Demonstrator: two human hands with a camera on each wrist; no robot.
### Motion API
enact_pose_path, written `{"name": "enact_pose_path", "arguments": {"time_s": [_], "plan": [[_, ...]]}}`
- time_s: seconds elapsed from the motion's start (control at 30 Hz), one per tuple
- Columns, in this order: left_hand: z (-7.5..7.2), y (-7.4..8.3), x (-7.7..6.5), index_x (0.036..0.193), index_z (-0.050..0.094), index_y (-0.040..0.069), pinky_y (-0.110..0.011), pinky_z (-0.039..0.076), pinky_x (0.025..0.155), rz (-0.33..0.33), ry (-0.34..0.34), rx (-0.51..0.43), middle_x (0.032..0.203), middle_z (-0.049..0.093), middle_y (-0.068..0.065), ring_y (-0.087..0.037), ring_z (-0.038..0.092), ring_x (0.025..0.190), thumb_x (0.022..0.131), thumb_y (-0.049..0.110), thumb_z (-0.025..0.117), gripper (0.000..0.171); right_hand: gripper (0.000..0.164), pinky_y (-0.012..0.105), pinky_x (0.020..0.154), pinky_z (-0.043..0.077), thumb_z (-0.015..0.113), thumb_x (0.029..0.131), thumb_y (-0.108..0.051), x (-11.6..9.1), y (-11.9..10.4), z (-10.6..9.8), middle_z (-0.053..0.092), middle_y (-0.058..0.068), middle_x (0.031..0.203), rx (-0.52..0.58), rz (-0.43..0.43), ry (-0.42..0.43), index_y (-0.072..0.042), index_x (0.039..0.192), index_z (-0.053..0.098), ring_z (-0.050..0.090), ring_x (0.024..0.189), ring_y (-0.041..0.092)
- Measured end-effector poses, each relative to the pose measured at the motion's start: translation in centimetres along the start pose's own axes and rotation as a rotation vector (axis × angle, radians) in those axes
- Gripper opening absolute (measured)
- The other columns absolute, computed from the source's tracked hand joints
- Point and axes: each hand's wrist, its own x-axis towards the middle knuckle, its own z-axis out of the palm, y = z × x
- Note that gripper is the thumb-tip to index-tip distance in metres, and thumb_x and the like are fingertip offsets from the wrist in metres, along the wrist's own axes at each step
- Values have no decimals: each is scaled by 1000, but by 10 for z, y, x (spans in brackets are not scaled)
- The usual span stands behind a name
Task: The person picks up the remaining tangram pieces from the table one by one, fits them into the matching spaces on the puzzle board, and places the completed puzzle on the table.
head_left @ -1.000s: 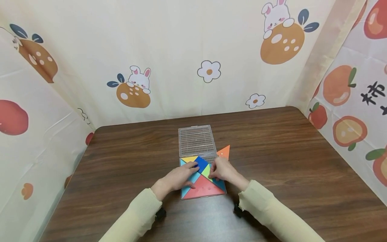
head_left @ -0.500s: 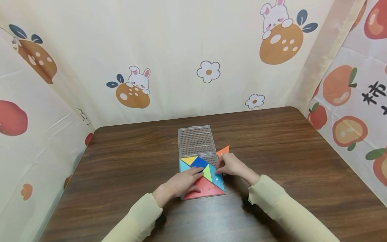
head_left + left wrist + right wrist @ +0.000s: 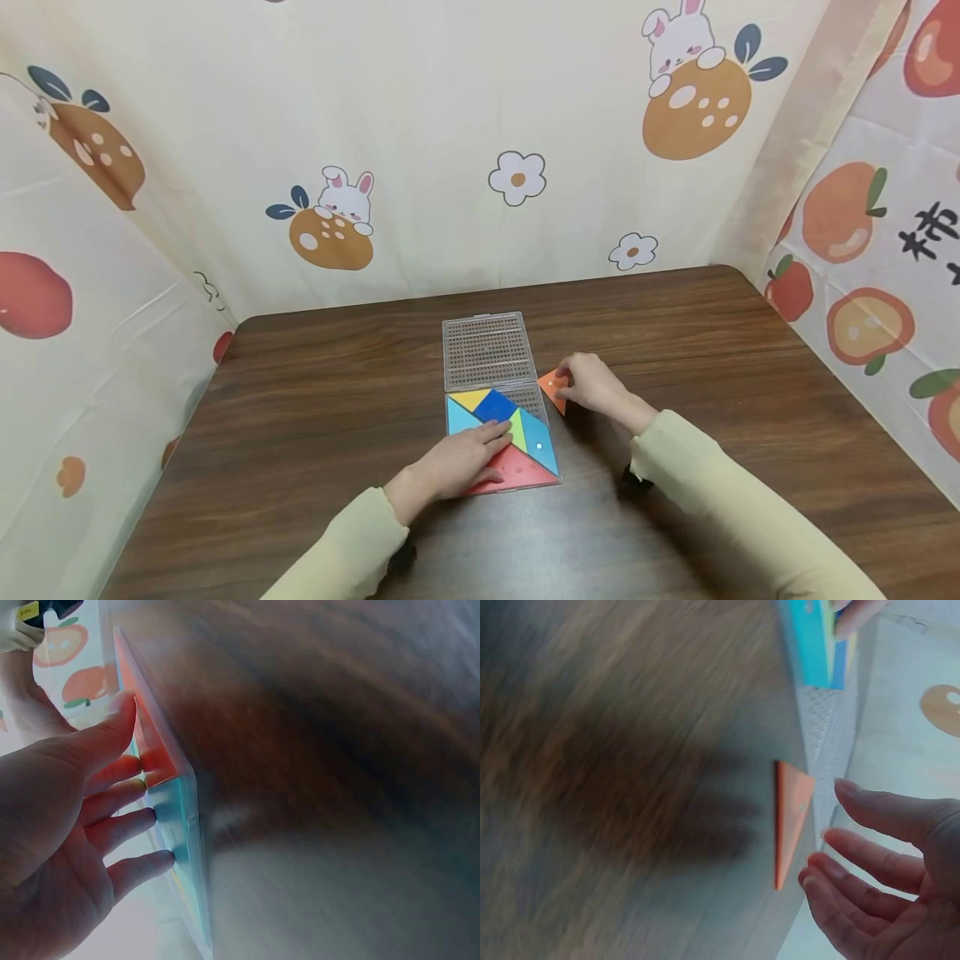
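My left hand rests with its fingertips on the flat tangram pieces in the clear case's near half. Its fingers are spread and relaxed in the left wrist view. Around it lie a red triangle, a light blue triangle, a yellow triangle, a dark blue square, a lime green triangle and a blue parallelogram. Just right of the case an orange triangle lies on the table. My right hand hovers over it, thumb and fingers apart and holding nothing.
The case's gridded lid lies opened flat behind the pieces. A bare gridded corner shows at the case's back right. Brown wooden tabletop surrounds it, with a printed curtain behind.
My right hand has moved off the blue parallelogram, right and back to the orange triangle. The parallelogram lies in the case. My left hand has slid slightly right over the pieces.
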Motion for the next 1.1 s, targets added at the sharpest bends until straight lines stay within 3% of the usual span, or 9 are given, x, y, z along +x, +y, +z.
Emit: {"name": "enact_pose_path", "arguments": {"time_s": [0.2, 0.47, 0.77, 0.97, 1.1], "plan": [[-1, 3, 0, 132, 43, 7, -33, 31, 98, -19, -17, -23, 139, 35, -7, -22, 31, 127, 87, 36, 53, 54, 30, 35, 61, 46, 72, 73, -14, 3, 0, 6, 59, 13, 85, -118, 17, 20, 5, 94, 64, 53, 71, 21], [-3, 5, 1, 131, 45, 6, -33, 32, 97, -25, -19, -40, 138, 35, -7, -23, 32, 126, 85, 38, 56, 57, 20, 29, 48, 39, 74, 70, -18, 3, -3, 13, 51, 2, 62, -131, 34, 21, -2, 74, 62, 46, 55, 16], [-1, 4, 1, 131, 45, 6, -33, 31, 98, -26, -11, -46, 138, 35, -7, -23, 32, 126, 85, 38, 57, 57, 16, 28, 45, 40, 71, 71, -10, 4, -10, 13, 49, 1, 54, -197, 31, -2, -5, 65, 58, 47, 47, 16], [-2, 3, 1, 130, 45, 6, -33, 31, 98, -29, -8, -49, 138, 36, -7, -22, 32, 126, 84, 38, 57, 57, 19, 28, 45, 35, 71, 70, -6, 3, -12, 14, 46, 2, 56, -219, -14, -6, -7, 61, 55, 43, 50, 17], [-2, 3, 1, 130, 46, 7, -33, 31, 98, -34, -8, -56, 138, 36, -6, -22, 32, 126, 84, 38, 58, 57, 16, 32, 48, 40, 72, 69, -4, 2, -13, 15, 47, 4, 60, -236, -37, -15, -5, 67, 56, 47, 57, 20]]}}
